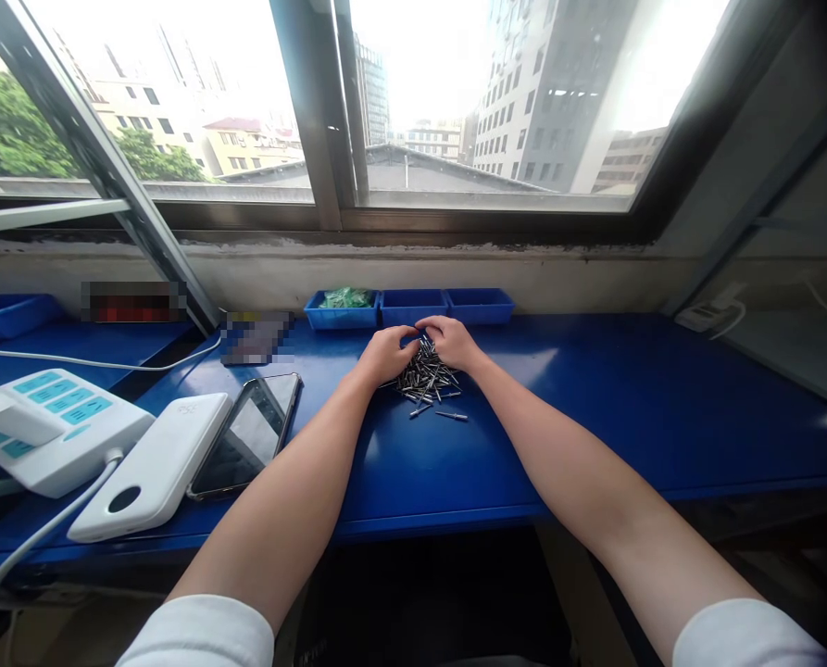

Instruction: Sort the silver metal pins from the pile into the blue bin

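A heap of small silver pop rivets (pixel 428 378) lies on the blue tabletop (pixel 441 472). My left hand (pixel 387 355) curves around the heap's left and far side, thumb apart from the fingers. From the right, my right hand (pixel 455 343) cups the far side, its fingertips close to those of the left. Neither hand appears to grip a rivet, though the undersides of the fingers are hidden. A few loose rivets have strayed toward me, one (pixel 452 416) lying apart at the near right.
Behind my hands stand three blue bins: the left bin (pixel 344 320) holds green packets, beside a middle bin (pixel 413 308) and a right bin (pixel 481 308). At left lie a phone (pixel 250 435), a white power bank (pixel 153 468) and a power strip (pixel 62 426) with cables.
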Demonstrator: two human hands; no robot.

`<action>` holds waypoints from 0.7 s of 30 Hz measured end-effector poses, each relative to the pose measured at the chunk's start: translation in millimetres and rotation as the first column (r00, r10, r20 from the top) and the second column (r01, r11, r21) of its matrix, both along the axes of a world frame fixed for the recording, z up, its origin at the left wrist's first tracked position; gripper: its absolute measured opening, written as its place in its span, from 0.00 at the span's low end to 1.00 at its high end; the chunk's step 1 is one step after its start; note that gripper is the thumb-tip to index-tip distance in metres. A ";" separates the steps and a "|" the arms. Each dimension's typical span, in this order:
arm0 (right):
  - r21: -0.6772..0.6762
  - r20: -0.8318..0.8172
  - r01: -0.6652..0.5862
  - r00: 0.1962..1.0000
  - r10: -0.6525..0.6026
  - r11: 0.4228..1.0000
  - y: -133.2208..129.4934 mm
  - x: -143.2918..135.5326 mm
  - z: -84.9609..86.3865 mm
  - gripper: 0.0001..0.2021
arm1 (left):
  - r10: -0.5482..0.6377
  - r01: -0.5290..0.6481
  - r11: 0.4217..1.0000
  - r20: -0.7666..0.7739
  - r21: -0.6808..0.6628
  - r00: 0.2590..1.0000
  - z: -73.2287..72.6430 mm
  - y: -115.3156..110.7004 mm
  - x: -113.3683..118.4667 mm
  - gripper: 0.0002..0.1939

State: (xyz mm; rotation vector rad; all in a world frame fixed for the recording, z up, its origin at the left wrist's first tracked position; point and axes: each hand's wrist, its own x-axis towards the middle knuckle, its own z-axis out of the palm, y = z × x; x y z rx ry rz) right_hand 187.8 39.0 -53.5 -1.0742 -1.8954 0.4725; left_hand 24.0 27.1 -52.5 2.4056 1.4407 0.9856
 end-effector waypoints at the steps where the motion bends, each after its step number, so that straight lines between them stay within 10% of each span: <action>1: -0.009 -0.027 -0.007 1.000 0.006 1.000 1.1 0.0 -1.1 0.13 | -0.016 0.017 1.000 0.009 -0.002 1.000 0.7 -1.2 0.7 0.17; 9: -0.223 -0.357 -0.067 0.934 -0.017 0.973 5.2 1.0 -3.0 0.13 | -0.088 0.085 0.996 0.099 0.031 0.991 0.7 -2.7 2.1 0.14; 21: -0.198 -0.203 0.049 0.975 -0.090 0.979 5.3 2.1 -4.1 0.16 | 0.149 -0.143 0.988 -0.106 0.054 0.983 5.0 -1.9 5.5 0.19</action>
